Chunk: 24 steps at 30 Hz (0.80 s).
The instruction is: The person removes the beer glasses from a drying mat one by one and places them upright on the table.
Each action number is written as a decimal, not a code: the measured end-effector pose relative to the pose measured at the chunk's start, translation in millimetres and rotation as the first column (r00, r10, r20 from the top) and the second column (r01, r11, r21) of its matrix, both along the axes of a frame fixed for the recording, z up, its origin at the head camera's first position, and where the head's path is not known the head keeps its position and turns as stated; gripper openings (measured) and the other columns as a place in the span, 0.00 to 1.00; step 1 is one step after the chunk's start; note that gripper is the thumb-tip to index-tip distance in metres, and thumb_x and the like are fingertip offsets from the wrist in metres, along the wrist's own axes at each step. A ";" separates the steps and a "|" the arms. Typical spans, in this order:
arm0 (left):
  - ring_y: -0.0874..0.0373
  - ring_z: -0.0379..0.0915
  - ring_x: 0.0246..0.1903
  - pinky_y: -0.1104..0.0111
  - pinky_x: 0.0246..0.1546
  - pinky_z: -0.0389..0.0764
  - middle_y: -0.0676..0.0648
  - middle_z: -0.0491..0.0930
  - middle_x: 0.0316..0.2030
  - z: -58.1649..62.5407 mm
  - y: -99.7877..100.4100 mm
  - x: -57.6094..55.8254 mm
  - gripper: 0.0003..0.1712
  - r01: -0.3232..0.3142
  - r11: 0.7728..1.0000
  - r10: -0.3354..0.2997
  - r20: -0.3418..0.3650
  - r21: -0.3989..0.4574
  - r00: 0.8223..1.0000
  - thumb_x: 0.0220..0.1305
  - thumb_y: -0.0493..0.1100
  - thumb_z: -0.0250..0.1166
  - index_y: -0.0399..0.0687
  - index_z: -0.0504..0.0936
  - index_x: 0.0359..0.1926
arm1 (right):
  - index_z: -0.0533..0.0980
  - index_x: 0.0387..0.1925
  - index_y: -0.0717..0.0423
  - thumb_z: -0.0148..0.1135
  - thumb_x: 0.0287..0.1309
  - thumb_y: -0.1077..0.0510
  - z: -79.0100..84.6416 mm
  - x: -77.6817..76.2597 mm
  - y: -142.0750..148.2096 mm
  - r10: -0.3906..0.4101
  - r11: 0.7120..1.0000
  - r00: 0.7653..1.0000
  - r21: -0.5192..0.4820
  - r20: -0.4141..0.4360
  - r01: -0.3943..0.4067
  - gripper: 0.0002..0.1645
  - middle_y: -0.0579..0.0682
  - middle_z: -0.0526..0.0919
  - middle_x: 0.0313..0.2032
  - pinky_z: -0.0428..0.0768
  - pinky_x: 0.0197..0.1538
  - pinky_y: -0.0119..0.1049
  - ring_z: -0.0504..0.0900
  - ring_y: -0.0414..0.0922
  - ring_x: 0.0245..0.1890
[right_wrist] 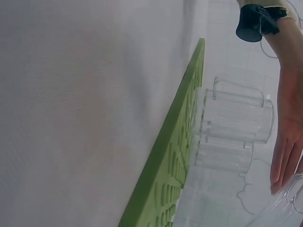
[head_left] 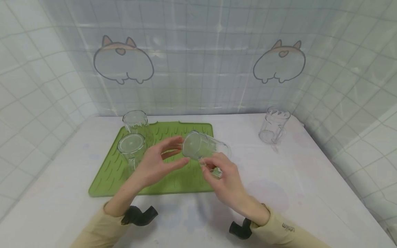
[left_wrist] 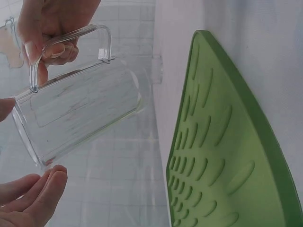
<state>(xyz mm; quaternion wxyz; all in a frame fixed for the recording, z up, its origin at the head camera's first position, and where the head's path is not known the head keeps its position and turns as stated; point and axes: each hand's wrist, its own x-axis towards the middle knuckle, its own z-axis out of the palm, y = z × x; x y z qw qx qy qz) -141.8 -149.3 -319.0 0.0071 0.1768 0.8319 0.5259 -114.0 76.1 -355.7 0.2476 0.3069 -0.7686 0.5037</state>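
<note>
A clear glass mug (head_left: pixel 204 146) is tilted nearly on its side above the green drying mat (head_left: pixel 173 182). My right hand (head_left: pixel 227 179) grips its handle (left_wrist: pixel 71 40), fingers curled round it in the left wrist view. At the mug's left end, my left hand (head_left: pixel 158 162) is spread, thumb and fingers apart on either side of the glass. Its fingertips (left_wrist: pixel 57 175) lie very near the edge; whether they touch is unclear. Left of that hand, a near glass mug (head_left: pixel 131 143) and a far glass mug (head_left: pixel 135 119) stand on the mat.
Another glass mug (head_left: pixel 274 125) stands on the white table (head_left: pixel 310 193) at the back right. A tile-patterned curtain (head_left: pixel 201 69) with cartoon animal prints closes off the back. Tiled side panels (head_left: pixel 366 103) flank the table.
</note>
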 end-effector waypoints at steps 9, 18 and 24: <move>0.47 0.75 0.60 0.57 0.62 0.80 0.45 0.74 0.63 -1.3 1.3 1.1 0.44 -0.016 0.999 0.016 0.013 -0.028 1.000 0.56 0.52 0.76 0.48 0.68 0.70 | 0.82 0.37 0.58 0.63 0.51 0.74 -2.9 -0.7 -3.5 0.015 0.998 0.992 0.068 -0.127 -0.006 0.13 0.45 0.77 0.29 0.79 0.33 0.29 0.75 0.40 0.33; 0.47 0.76 0.59 0.57 0.60 0.81 0.44 0.77 0.60 -3.0 2.3 -0.3 0.45 -0.043 0.994 0.045 0.017 -0.103 0.999 0.56 0.57 0.75 0.46 0.69 0.69 | 0.82 0.33 0.59 0.65 0.50 0.71 -2.2 -1.1 -5.2 0.035 0.982 0.984 0.187 -0.174 -0.002 0.08 0.44 0.78 0.29 0.77 0.36 0.25 0.76 0.40 0.33; 0.47 0.77 0.57 0.57 0.57 0.84 0.45 0.77 0.59 -6.1 3.4 0.0 0.46 -0.081 0.980 0.083 0.005 -0.184 0.997 0.54 0.63 0.75 0.46 0.71 0.68 | 0.82 0.34 0.58 0.65 0.51 0.69 -3.6 -1.0 -5.8 0.051 0.967 0.983 0.254 -0.177 -0.005 0.08 0.43 0.80 0.31 0.76 0.38 0.26 0.76 0.39 0.34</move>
